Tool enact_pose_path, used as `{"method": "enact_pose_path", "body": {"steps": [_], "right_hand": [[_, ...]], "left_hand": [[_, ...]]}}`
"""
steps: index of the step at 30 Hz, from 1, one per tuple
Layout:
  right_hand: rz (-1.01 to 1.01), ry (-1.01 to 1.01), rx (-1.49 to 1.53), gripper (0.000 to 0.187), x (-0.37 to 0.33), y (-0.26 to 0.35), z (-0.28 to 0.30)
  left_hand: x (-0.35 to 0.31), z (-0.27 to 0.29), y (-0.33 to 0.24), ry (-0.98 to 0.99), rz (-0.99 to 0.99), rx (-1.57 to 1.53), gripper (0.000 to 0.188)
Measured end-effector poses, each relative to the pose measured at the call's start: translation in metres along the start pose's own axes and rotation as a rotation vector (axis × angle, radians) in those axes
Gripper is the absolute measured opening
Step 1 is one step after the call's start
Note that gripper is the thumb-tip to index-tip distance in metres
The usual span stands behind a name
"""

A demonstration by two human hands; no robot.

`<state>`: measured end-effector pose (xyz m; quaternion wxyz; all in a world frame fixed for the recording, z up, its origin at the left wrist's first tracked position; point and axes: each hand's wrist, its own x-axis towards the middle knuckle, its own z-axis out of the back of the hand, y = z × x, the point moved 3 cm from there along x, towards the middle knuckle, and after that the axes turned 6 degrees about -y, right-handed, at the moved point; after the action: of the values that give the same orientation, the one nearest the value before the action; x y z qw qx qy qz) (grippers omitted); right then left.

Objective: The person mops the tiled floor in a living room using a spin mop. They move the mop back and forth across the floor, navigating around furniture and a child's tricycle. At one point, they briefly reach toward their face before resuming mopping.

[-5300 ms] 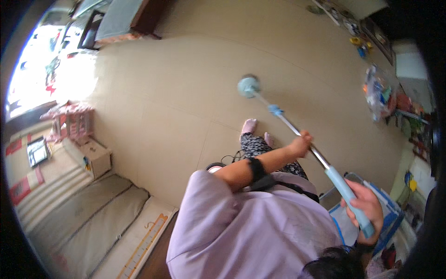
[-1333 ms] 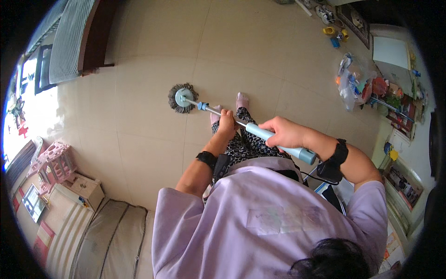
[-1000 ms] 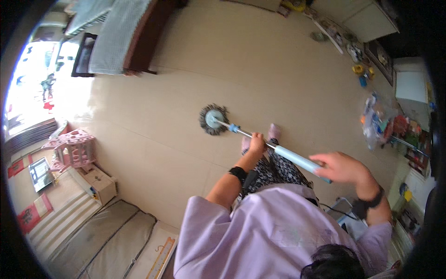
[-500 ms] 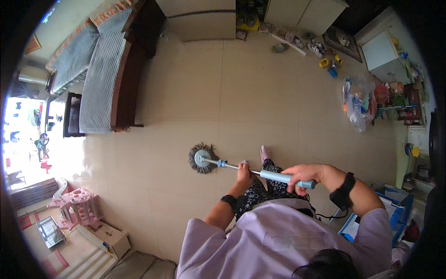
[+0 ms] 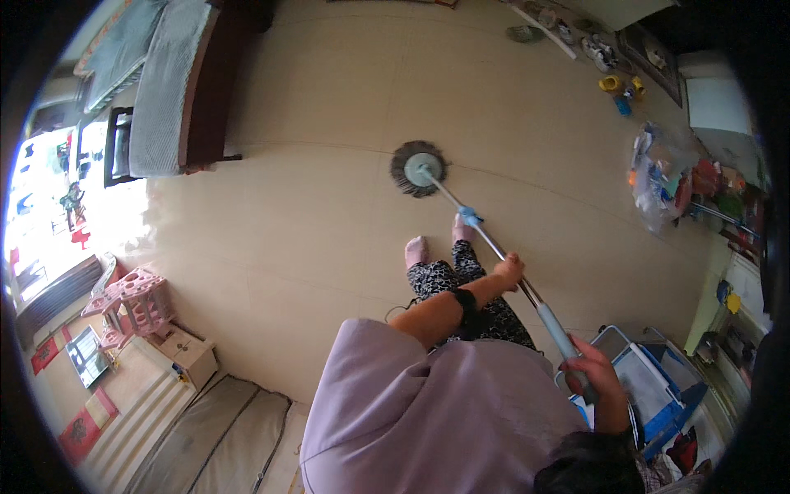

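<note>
I hold a mop [image 5: 490,241] with a metal pole, a blue joint and a light blue handle. Its round mop head [image 5: 419,169], a pale disc ringed with grey strands, lies on the tiled floor [image 5: 329,214] ahead of my feet. My left hand [image 5: 508,270] is wrapped round the metal pole about midway along. Lower down at the right, my right hand [image 5: 591,367] grips the thick light blue handle near its end. The pole slants from far left to near right, passing over my right foot side.
A wooden sofa [image 5: 202,90] with striped cushions stands at the far left. Shoes [image 5: 599,53] and small yellow cups or toys [image 5: 611,84] lie far right, near a plastic bag [image 5: 656,185]. A blue folding chair [image 5: 650,375] is close on my right. A pink rack [image 5: 136,300] stands left.
The mop head has swept forward and to the right across the floor. My left hand has moved right and forward, and my right hand has dropped back toward my right side.
</note>
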<state>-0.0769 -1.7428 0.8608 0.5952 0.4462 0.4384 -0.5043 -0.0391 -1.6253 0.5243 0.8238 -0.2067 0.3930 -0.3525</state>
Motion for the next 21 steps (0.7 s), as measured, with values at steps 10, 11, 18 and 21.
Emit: {"method": "enact_pose_path", "body": {"steps": [10,11,18,21], "right_hand": [[0.151,-0.152,0.323,0.070,-0.064,-0.058,0.071],[0.166,-0.172,0.294,0.071,-0.076,-0.055,0.073],[0.154,-0.067,0.209,0.076,-0.129,-0.036,0.090],[0.245,0.093,0.176,0.076,-0.104,-0.017,0.095]], "left_hand": [[0.123,-0.005,-0.176,0.319,0.013,-1.276,0.023],[0.126,-0.006,-0.184,0.239,-0.226,-1.022,0.027],[0.076,0.049,-0.147,0.169,-0.146,-1.197,0.026],[0.051,0.097,-0.107,-0.006,-0.099,-1.229,0.019]]}}
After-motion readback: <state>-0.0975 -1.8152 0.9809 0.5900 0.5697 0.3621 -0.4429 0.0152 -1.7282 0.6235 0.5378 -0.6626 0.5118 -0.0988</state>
